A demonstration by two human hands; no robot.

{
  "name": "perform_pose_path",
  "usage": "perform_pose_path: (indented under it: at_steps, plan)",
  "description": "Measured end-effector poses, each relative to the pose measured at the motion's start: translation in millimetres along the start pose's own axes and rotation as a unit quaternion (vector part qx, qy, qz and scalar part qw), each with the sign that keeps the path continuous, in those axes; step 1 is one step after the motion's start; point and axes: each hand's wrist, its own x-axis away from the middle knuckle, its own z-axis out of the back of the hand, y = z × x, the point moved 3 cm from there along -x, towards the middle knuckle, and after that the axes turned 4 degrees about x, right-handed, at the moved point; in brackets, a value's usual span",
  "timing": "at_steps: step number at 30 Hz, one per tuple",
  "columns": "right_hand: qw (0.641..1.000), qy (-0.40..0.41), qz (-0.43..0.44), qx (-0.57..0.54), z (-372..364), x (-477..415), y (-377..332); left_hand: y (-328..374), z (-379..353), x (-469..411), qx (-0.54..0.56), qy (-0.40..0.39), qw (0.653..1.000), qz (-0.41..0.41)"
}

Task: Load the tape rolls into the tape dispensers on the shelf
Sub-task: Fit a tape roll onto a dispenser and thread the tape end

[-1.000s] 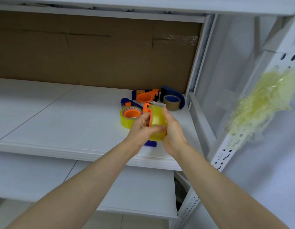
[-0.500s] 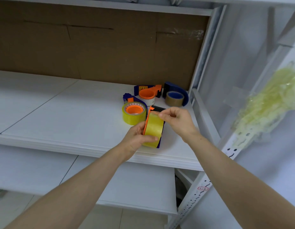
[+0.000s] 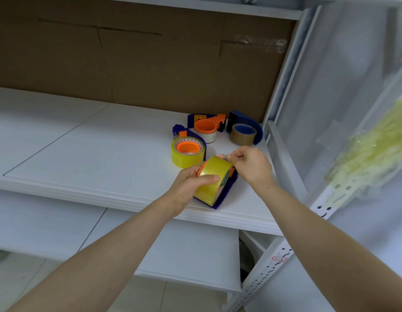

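White shelving with a brown cardboard backing (image 3: 150, 64) fills the view, and the work sits toward the right end of the middle shelf (image 3: 94, 158). Close to that shelf's near edge, the left hand (image 3: 188, 186) wraps around a yellow tape roll (image 3: 214, 176) seated in a blue dispenser (image 3: 224, 195), which leans on the shelf rather than lying flat. The right hand (image 3: 251, 165) pinches the loose tape end (image 3: 224, 156) just above the roll, thumb and forefinger closed on it.

The main risk is probably the tape end. If the pull goes slack or skews, the strip could fold onto itself, stick back to the roll or cling to the fingers. Whether it passes under the cutter cannot be told, since the hands hide that part. A sharp tug could also outrun the left hand's hold and drag the dispenser off the near edge. Just beyond, a second loaded yellow roll (image 3: 188, 154), an orange-hubbed dispenser (image 3: 205, 128) and a brown roll (image 3: 242, 135) stand close together, so a wide right-hand sweep might knock them.
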Motion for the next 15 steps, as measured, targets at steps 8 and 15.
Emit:
perform_pose_path:
  at_steps: [8,15]
  plan:
    - [1.000,-0.009,-0.006,0.009,-2,1,1,7,7,0,-0.021,0.077,0.997,0.007]
    - [0.978,-0.042,-0.090,-0.183,-11,-7,11,10,11,-3,-0.034,0.128,0.991,0.006]
